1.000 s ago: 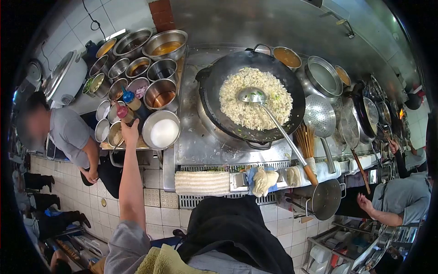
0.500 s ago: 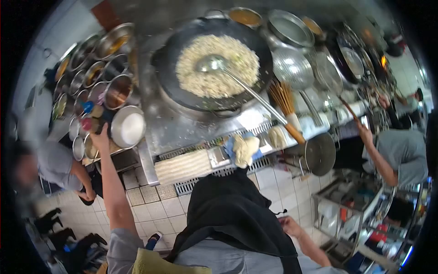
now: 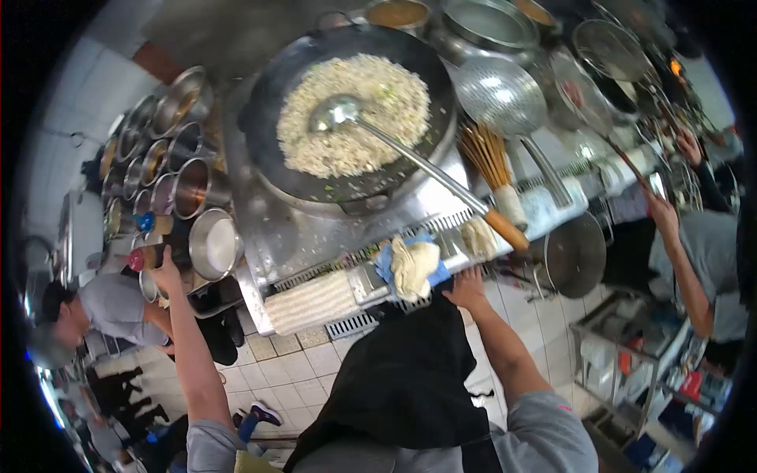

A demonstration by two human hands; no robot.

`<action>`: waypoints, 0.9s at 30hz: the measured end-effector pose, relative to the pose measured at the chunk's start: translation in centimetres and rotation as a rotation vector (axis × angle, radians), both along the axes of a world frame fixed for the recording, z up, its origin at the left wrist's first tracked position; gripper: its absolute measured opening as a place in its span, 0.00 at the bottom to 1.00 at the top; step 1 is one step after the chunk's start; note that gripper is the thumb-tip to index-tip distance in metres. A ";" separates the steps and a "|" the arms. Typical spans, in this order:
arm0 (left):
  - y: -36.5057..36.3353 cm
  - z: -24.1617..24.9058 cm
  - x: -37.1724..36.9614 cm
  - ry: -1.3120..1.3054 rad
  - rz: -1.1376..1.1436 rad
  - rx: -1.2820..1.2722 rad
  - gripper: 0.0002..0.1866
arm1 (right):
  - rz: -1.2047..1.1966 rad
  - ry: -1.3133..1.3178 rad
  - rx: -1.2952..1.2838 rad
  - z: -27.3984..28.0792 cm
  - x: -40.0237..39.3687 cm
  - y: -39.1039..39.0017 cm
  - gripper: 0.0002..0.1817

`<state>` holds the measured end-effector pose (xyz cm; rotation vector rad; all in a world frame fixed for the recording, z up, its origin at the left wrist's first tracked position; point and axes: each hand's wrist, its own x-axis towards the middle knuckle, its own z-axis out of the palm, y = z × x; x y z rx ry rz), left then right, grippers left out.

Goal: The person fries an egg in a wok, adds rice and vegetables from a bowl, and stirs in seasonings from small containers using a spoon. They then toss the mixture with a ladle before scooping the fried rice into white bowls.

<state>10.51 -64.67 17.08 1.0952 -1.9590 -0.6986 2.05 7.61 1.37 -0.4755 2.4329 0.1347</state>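
Observation:
Fingers of my left hand are wrapped round a dark bottle with a red cap, beside a metal bowl of white powder or grains. At the stove's front edge is my right hand, its fingers spread, just right of a cream cloth on a blue one. White rice fills the middle of a large black wok. A metal ladle rests in the rice, its wooden handle reaching over the front edge.
Several metal containers stand at the left. Right of the wok are a perforated strainer, a bamboo brush and a hanging pot. A striped cloth lies on the front ledge. Co-workers stand at both sides.
My right hand has come up from beside the apron to the stove's front edge. My left hand has drawn the bottle slightly towards me. The view has shifted.

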 end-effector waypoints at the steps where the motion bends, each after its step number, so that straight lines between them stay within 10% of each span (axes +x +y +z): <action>1: 1.8 1.9 -0.3 -0.045 0.048 -0.067 0.31 | 0.015 0.061 -0.053 -1.5 -0.5 0.5 0.48; 4: 2.1 4.7 0.6 0.088 0.054 -0.079 0.28 | -0.002 -0.011 -0.214 -0.6 -0.8 -0.2 0.41; 6: 4.0 8.7 1.7 0.153 0.082 -0.034 0.25 | -0.177 -0.579 -0.624 10.1 -1.4 -1.8 0.28; 8: 4.6 11.2 4.0 0.165 -0.038 -0.106 0.28 | -0.602 -0.528 -1.176 23.4 -0.2 -3.7 0.14; 12: 14.9 17.0 2.7 0.537 -0.142 -0.059 0.32 | 0.070 0.813 -1.033 33.4 -7.4 -4.8 0.17; 16: 22.2 16.7 -1.9 -0.019 0.040 -0.456 0.31 | 0.014 0.512 -0.786 24.4 -12.3 -3.9 0.22; 20: 29.7 18.8 -7.8 -0.602 -0.628 -0.383 0.32 | -0.275 0.095 -1.145 19.0 -7.9 -2.0 0.20; 27: 30.4 17.7 -12.4 -0.720 -0.599 -0.465 0.31 | -0.601 -0.075 -1.238 22.7 -6.2 -0.1 0.20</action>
